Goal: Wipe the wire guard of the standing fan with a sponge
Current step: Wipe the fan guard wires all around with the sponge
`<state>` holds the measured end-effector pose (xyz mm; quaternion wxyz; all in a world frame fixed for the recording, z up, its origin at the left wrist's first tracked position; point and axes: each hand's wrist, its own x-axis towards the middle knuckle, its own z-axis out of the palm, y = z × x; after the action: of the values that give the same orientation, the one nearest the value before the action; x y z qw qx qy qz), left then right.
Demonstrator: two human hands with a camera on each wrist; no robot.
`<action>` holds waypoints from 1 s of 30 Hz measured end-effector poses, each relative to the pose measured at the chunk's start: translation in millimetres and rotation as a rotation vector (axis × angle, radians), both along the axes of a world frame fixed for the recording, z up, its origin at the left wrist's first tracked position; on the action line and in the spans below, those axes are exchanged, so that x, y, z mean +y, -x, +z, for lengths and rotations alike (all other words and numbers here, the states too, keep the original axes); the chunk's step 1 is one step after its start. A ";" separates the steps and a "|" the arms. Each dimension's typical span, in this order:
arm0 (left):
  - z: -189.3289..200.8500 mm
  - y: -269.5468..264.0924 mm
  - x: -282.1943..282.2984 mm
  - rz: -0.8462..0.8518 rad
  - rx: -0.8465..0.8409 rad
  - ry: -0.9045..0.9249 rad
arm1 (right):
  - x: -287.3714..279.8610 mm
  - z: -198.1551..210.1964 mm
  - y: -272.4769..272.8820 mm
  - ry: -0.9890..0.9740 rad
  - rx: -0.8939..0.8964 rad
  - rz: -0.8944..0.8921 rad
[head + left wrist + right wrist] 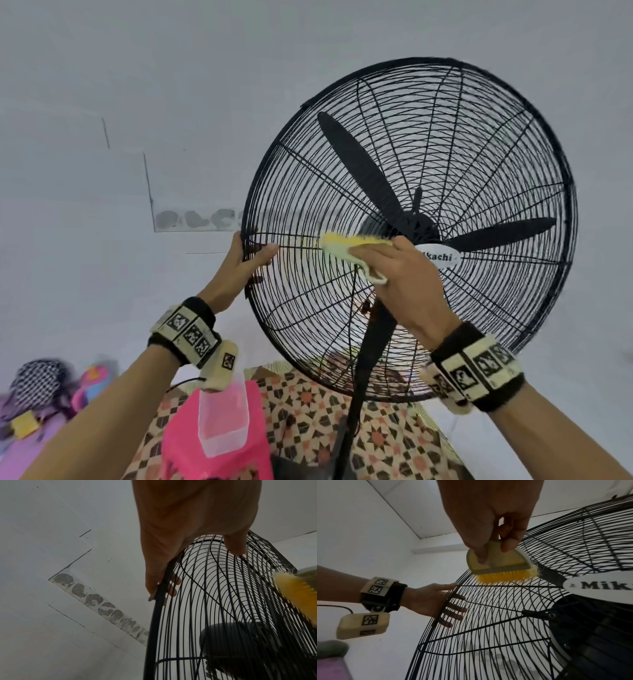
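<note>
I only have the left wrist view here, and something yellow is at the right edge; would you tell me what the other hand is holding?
Observer: The right hand grips a scrubbing brush with yellow bristles, not a sponge.
Operator: Where is it on the guard?
Observer: On the front wire guard, between the rim and the white centre badge.
Operator: What does my hand look like from outside?
Observer: The left hand holds the guard's left rim, thumb in front, fingers behind.
</note>
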<state>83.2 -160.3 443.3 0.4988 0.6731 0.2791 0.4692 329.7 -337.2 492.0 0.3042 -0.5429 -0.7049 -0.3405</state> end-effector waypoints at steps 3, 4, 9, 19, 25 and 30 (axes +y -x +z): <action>0.6 -4.3 -5.5 0.016 -0.023 -0.008 | 2.5 -2.2 8.4 -0.009 0.016 0.091; 0.3 -5.1 -6.9 0.020 -0.028 -0.015 | 4.1 -6.0 15.8 0.005 -0.007 0.114; -7.4 -1.7 -9.7 0.031 -0.024 -0.048 | -8.1 -18.3 -1.4 -0.026 0.094 -0.018; -5.5 -9.4 -19.3 0.035 -0.102 -0.035 | -16.5 -36.6 11.4 -0.164 0.618 -0.081; -2.1 -7.0 -28.9 0.046 -0.091 -0.005 | -24.4 -50.8 29.6 0.022 0.951 -0.014; -2.0 -6.2 -30.8 0.057 -0.072 -0.027 | -16.3 -40.7 57.6 -0.013 1.238 0.396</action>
<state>89.4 -191.1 441.3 0.4859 0.6542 0.2740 0.5108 272.2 -353.5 451.3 0.7144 -0.4966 -0.4840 0.0936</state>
